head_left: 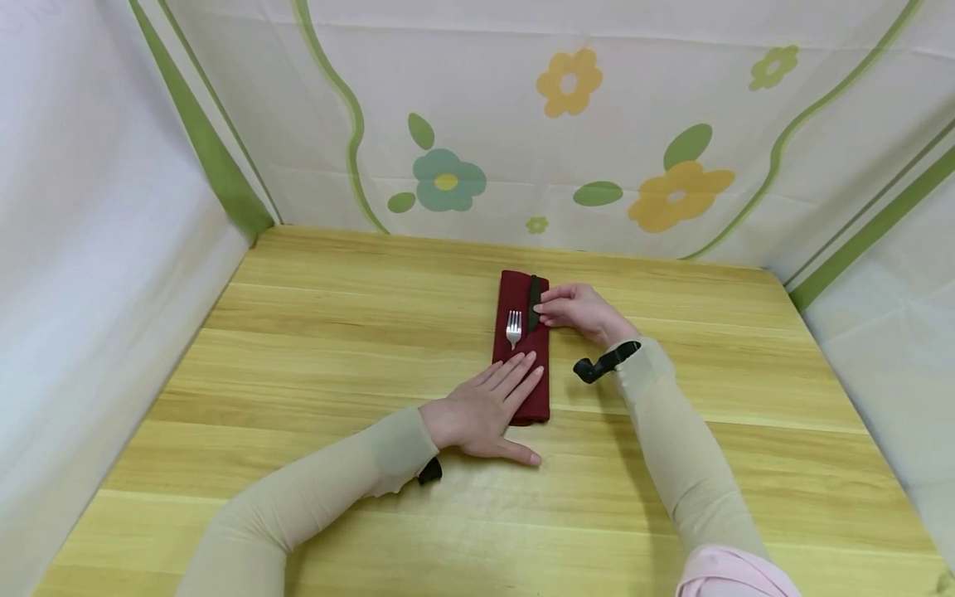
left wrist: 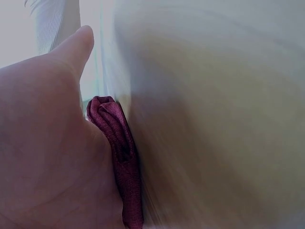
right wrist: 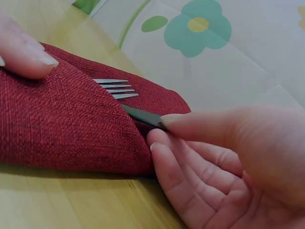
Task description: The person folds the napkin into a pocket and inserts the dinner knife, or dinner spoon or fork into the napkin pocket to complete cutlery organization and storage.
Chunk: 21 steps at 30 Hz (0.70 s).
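Note:
A dark red cloth napkin [head_left: 539, 398], folded into a long narrow pocket, lies on the wooden table. A silver fork [head_left: 514, 327] sticks out of its fold, tines toward the far end. Beside the fork, a slim dark knife [head_left: 534, 300] is partly inside the pocket. My right hand [head_left: 578, 311] pinches the knife between thumb and fingers at the napkin's right edge; the right wrist view shows the knife [right wrist: 140, 115] entering the fold. My left hand [head_left: 485, 412] rests flat on the napkin's near part, fingers straight and thumb spread. The knife's lower end is hidden by cloth.
The wooden table [head_left: 336, 332] stretches around the napkin on all sides. Behind it hangs a white curtain [head_left: 507, 50] printed with flowers, and more white cloth [head_left: 97, 207] encloses the sides. A black strap [head_left: 608, 361] circles the right wrist.

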Tool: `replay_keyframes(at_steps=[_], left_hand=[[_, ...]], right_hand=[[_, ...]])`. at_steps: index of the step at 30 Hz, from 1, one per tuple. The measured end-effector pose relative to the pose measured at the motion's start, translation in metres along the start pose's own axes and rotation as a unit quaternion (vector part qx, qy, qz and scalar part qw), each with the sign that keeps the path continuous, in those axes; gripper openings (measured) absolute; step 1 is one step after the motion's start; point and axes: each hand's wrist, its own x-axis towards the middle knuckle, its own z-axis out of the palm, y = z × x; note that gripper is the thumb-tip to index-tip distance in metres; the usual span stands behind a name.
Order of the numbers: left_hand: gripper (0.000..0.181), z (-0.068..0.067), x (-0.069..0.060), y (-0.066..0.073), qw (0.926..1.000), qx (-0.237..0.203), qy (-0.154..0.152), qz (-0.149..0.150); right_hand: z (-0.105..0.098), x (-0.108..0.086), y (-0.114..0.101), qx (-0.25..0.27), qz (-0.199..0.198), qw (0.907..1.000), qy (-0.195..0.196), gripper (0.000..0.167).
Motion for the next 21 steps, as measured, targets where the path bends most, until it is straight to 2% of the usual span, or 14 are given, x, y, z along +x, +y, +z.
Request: replay_keyframes(at_steps=[12, 21], left_hand=[[0.119, 0.002, 0.000, 0.000, 1.0000, 0.002, 0.008, 0.005], [0.119, 0.002, 0.000, -0.001, 0.9999, 0.005, 0.009, 0.006]], right_hand=[[-0.001, -0.004, -0.007, -0.043, 0.053, 0.9974, -0.023, 0.036], [-0.003, -0.005, -0.011, -0.089, 0.052, 0.9934, -0.051, 0.029]])
